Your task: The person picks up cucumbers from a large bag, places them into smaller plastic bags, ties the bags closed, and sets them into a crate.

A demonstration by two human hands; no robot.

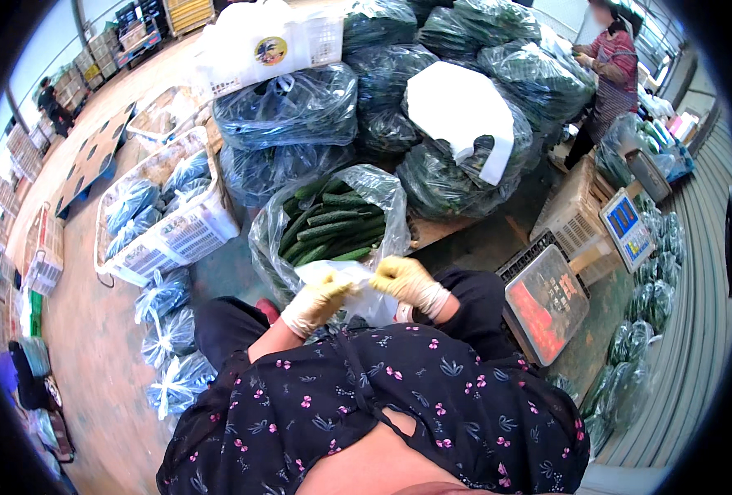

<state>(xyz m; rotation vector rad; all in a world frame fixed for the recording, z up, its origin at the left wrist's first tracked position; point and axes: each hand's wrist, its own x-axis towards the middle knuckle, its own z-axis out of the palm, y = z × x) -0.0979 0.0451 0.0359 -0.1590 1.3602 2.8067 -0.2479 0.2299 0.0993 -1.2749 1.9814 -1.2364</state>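
Both my hands wear pale yellow gloves with white cuffs. My left hand (317, 303) and my right hand (410, 285) are closed on a thin whitish plastic bag (372, 307), which hangs between them above my lap. Just beyond it stands a large clear plastic sack (392, 216), its mouth wide open. Dark green cucumbers (331, 224) lie heaped inside that sack. The fingertips are small in the view, and the lower part of the thin bag is partly hidden.
Filled sacks (288, 107) are stacked ahead, with white bags (461, 107) on top. A scale (547, 304) with its display (628, 229) stands at my right, a crate of bagged goods (176, 239) at my left. Tied bags (168, 334) line the floor. Another person (613, 74) works at the far right.
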